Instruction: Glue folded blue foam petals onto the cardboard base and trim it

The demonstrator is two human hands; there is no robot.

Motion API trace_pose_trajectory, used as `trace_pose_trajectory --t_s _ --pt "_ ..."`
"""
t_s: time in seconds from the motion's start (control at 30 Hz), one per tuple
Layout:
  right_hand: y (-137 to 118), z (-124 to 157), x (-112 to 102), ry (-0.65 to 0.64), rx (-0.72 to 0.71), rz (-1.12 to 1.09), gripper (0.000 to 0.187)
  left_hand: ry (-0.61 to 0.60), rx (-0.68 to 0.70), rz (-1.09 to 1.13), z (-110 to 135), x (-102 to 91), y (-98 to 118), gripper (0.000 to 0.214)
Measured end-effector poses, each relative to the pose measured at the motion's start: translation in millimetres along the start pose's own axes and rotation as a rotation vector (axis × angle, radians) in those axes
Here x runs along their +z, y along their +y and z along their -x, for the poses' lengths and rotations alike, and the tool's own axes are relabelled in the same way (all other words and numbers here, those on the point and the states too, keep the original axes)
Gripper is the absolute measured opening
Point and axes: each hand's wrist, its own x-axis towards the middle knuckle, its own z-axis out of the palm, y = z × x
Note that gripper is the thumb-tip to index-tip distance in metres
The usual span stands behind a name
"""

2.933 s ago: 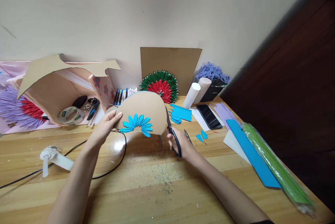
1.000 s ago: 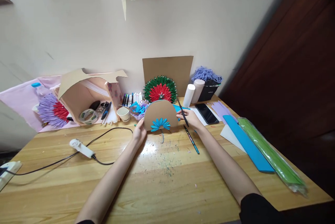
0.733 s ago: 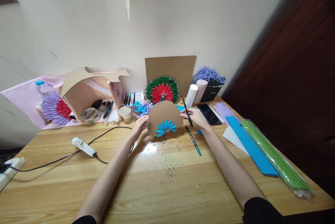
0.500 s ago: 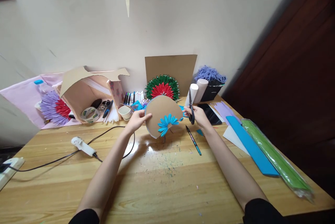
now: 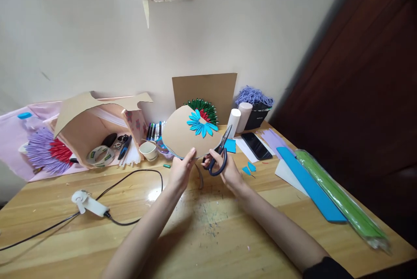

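A rounded cardboard piece (image 5: 177,133) is raised above the table, with blue folded-paper petals (image 5: 203,133) fixed on its upper right part. My left hand (image 5: 180,170) grips its lower edge, thumb on the front face. In my right hand (image 5: 228,170) are scissors with dark handles (image 5: 217,164), the blades pointing up beside the cardboard's right edge. My right thumb lies close to that edge; whether it presses on it I cannot tell. Behind the cardboard, a green and red paper flower (image 5: 208,111) is partly hidden.
A paper cup (image 5: 148,151), markers (image 5: 155,130) and a pink box (image 5: 94,129) holding a tape roll (image 5: 100,156) stand left. A glue gun (image 5: 89,204) trails its cord. At right are a phone (image 5: 256,145), blue scraps (image 5: 249,168), blue sheet (image 5: 311,183) and green packet (image 5: 339,196).
The cardboard has been turned, so its petals now sit higher and its edge faces down to my hands. My right hand has moved left with the scissors, near my left hand. The camera view has shifted.
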Motion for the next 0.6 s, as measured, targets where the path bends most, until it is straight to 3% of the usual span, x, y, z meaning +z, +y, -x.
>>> trace_pose_trajectory --t_s 0.13,0.3,0.5,0.6 --pt "-12 -6 -14 0.050 -0.081 0.086 0.026 -0.016 -0.137 -0.029 2 -5.9 1 0.050" --pt "-25 -12 -27 -0.003 -0.028 0.027 0.034 0.072 -0.046 -0.141 -1 -12.4 14 0.058" --pt "11 9 -5 -0.207 0.123 -0.082 0.065 0.230 0.131 -0.142 8 -2.2 2 0.058" --pt "29 19 4 -0.294 0.175 -0.033 0.075 0.185 0.091 -0.211 12 -3.0 -7 0.056"
